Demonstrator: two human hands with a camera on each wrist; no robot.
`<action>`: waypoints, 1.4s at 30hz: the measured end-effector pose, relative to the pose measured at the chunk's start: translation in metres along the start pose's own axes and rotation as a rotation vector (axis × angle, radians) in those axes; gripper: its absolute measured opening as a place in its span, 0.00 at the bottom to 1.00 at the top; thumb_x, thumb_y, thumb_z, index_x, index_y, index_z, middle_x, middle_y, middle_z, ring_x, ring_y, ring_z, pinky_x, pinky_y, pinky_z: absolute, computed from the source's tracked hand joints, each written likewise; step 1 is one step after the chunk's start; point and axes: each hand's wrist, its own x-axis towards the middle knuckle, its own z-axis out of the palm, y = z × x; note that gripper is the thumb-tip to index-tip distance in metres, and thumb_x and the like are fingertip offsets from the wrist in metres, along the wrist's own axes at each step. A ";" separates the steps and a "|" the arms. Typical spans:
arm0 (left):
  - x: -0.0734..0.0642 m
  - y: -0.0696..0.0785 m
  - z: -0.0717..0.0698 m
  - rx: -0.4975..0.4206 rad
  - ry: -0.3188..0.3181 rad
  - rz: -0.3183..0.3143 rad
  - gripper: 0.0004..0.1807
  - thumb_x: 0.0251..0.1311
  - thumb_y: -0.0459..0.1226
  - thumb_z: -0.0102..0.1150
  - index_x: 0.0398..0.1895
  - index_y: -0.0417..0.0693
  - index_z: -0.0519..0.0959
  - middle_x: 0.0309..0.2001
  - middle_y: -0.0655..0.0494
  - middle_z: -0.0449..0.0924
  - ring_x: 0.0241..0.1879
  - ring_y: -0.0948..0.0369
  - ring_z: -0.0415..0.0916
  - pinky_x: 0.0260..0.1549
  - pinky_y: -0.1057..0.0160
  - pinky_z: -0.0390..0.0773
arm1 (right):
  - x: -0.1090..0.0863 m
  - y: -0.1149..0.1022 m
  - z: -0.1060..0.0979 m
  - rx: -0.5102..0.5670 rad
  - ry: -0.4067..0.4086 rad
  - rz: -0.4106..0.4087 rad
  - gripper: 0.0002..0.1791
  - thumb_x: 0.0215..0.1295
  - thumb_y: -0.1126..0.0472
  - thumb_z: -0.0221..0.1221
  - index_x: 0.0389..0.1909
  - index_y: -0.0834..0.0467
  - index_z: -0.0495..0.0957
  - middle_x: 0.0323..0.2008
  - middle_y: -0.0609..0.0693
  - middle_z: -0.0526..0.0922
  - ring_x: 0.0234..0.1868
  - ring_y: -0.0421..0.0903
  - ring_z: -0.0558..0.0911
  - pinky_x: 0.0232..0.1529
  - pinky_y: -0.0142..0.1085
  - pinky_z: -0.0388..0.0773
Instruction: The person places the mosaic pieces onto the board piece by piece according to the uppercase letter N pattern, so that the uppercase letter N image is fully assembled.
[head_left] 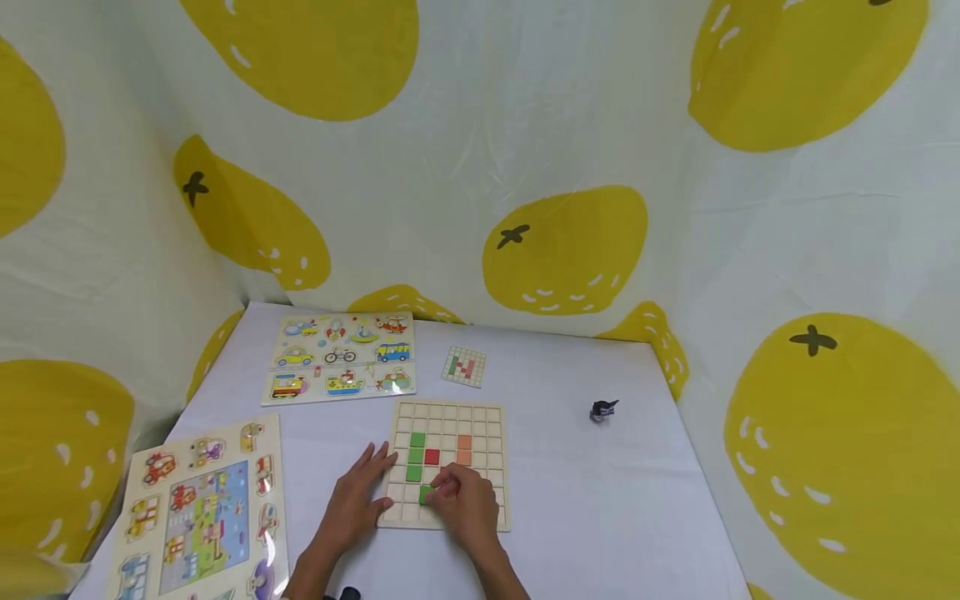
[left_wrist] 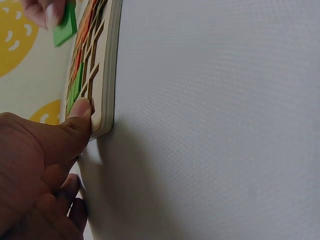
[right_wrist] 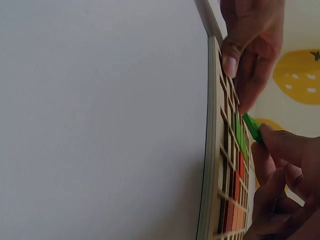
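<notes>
A square wooden grid board (head_left: 491, 417) lies flat on the white table in front of both hands. My right hand (head_left: 468, 504) pinches a green square tile (right_wrist: 253, 128) between thumb and fingertips, held over the near part of the board. At the board's left edge rests my left hand (head_left: 356, 496), fingers spread, its thumb (left_wrist: 81, 107) on the near left corner area. Set in the grid are several green tiles (head_left: 414, 473) in a column, a red tile (head_left: 432, 457) and orange tiles (head_left: 465, 450). Part of the grid is hidden under the right hand.
Beyond the board lies a small pattern card (head_left: 464, 367) with coloured squares. A vehicle puzzle board (head_left: 337, 358) is at the back left, and another picture puzzle (head_left: 202, 508) at the near left. To the right sits a small dark object (head_left: 602, 410). Fruit-print curtains surround the table.
</notes>
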 end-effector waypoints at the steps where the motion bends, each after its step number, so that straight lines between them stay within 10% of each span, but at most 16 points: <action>1: 0.000 0.000 0.000 -0.003 -0.002 -0.003 0.43 0.49 0.27 0.79 0.73 0.50 0.77 0.80 0.50 0.69 0.82 0.40 0.58 0.72 0.29 0.66 | 0.001 -0.002 0.003 -0.004 0.000 -0.001 0.11 0.50 0.60 0.80 0.29 0.47 0.87 0.18 0.36 0.80 0.19 0.32 0.72 0.20 0.30 0.64; 22: -0.004 0.004 0.001 -0.010 -0.014 -0.019 0.43 0.48 0.26 0.80 0.71 0.48 0.78 0.79 0.47 0.69 0.81 0.39 0.60 0.73 0.30 0.66 | 0.000 -0.012 0.032 -0.152 0.044 0.005 0.13 0.50 0.61 0.79 0.23 0.43 0.84 0.16 0.31 0.77 0.21 0.29 0.72 0.24 0.30 0.64; 42: 0.001 -0.002 0.001 -0.008 -0.036 -0.005 0.41 0.53 0.29 0.79 0.73 0.49 0.76 0.80 0.49 0.68 0.82 0.40 0.58 0.74 0.30 0.64 | -0.002 -0.003 0.012 -0.116 -0.018 -0.120 0.10 0.54 0.57 0.79 0.36 0.44 0.89 0.26 0.33 0.87 0.27 0.31 0.78 0.27 0.28 0.68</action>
